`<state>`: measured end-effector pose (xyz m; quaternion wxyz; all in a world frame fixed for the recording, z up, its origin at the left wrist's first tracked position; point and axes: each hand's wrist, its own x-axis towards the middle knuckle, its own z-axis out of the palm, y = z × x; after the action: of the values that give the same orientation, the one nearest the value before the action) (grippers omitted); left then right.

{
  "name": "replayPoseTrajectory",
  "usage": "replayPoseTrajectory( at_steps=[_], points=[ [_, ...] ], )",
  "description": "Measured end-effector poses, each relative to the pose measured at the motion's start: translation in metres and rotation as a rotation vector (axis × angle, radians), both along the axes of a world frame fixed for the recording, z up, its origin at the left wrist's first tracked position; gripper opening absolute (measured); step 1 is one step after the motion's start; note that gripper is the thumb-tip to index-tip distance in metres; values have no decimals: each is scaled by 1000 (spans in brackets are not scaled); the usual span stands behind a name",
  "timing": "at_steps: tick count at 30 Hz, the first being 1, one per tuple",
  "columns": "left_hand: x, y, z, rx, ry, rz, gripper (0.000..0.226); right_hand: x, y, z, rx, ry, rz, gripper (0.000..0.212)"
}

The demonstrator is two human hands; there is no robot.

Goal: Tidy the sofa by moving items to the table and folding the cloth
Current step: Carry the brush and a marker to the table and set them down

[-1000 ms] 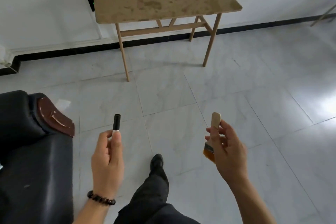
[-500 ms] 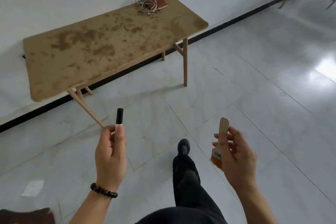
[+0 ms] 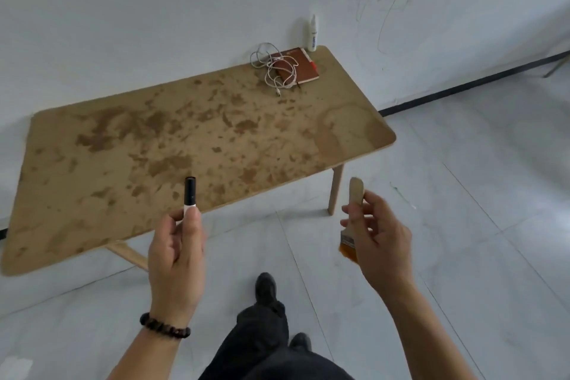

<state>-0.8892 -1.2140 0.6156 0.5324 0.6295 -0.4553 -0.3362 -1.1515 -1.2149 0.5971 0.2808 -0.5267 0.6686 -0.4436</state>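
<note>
While the left hand (image 3: 176, 251) grips a black-capped white marker (image 3: 189, 194), the right hand (image 3: 381, 242) grips a wooden paintbrush (image 3: 351, 219), its orange bristles half hidden, near the stained wooden table's (image 3: 129, 145) front edge.

The room is evenly and softly lit by pale daylight, with no harsh highlights. The glossy grey-white tiled floor (image 3: 462, 225) carries a faint sheen, brighter toward the right edge. A soft, diffuse shadow lies on the floor under the stained tan wooden tabletop (image 3: 191, 145), around its leg. The wide-angle lens bows straight lines: the tabletop's edges and the black skirting strip (image 3: 462, 88) curve toward the frame's borders. Detail is slightly soft throughout, and the wooden-handled paintbrush (image 3: 354, 194) in the right hand (image 3: 382, 244) shows mild motion blur.
</note>
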Motion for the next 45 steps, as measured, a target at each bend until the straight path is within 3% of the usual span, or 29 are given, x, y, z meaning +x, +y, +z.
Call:
replayPoseTrajectory(
  at_steps=[3,8,11,16,20,24,30,33,38,45],
  points=[
    [-9,-68,-26,33,32,13,40,-8,-72,-16,22,42,32,21],
    [-28,-197,-47,80,54,-41,35,-25,-195,-37,92,119,30,12],
    [-44,-282,-38,100,63,-78,27,-37,-273,-24,58,149,33,20],
    [-76,-410,-27,122,-51,-155,19,-56,-395,-9,9,152,-37,22],
    [-95,-497,-51,189,-136,-126,6,-68,-479,-39,61,119,-58,19],
    [-108,-571,-110,367,-181,-4,11,-75,-572,-84,143,80,-31,10],
    [-103,-668,-201,710,-8,210,24,-72,-712,-136,118,191,65,13],
    [-103,-701,-229,766,-46,254,23,-69,-752,-164,99,284,162,16],
    [-113,-717,-254,727,-461,99,23,-70,-748,-218,424,728,588,49],
    [-115,-711,-264,681,-533,57,36,-72,-747,-227,368,750,582,52]
  ],
)
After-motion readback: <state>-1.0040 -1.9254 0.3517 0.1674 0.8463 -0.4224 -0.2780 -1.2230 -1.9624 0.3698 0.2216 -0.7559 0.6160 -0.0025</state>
